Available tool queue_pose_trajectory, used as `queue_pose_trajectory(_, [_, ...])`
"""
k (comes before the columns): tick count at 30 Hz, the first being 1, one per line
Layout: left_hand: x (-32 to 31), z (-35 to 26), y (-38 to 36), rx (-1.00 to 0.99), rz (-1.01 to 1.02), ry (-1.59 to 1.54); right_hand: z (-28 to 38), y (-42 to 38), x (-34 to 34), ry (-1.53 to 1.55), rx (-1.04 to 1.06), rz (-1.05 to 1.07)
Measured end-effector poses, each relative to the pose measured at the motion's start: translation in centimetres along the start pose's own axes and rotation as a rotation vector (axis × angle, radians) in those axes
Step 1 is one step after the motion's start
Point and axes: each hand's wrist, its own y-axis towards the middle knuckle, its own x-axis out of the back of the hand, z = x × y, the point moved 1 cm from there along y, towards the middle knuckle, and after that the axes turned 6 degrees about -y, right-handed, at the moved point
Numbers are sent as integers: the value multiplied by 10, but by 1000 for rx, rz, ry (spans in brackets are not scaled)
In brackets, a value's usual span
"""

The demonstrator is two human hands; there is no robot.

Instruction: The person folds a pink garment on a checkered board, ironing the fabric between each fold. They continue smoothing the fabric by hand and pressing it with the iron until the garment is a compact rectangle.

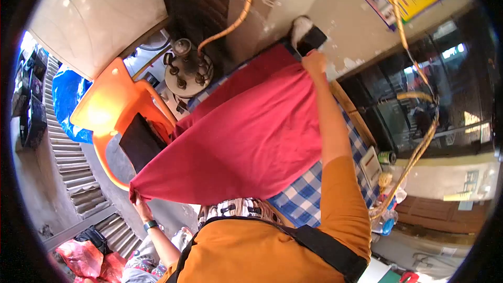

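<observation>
A large dark red cloth (236, 147) is stretched out between my two hands, partly over a table with a blue and white checked cover (301, 199). My left hand (141, 208) grips the cloth's near left corner, low beside the table. With my arm reaching far forward, my right hand (314, 63) is closed on the cloth's far right edge, close to the wall. Some folds of the cloth lie on the far part of the table. The fingertips of both hands are partly hidden by distance and the fabric.
An orange plastic chair (107, 106) with a dark item on it stands at the left. Beyond the cloth is a round tray (203, 76) with a metal pot and small vessels. A dark-framed glass window (419, 105) and a hanging cord (422, 144) are at the right.
</observation>
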Motion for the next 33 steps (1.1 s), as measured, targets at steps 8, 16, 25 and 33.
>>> queue_pose_trajectory(8, [4,22,34,207,-84,177,8,39,-74,671,152,776])
queue_pose_trajectory(16, [14,42,49,373,-77,-123,-31,47,-84,629,268,577])
queue_pose_trajectory(25, [45,79,50,197,-296,-161,-41,28,-66,1234,-130,596])
queue_pose_trajectory(33, [44,54,30,50,-497,106,-47,22,21,663,201,341])
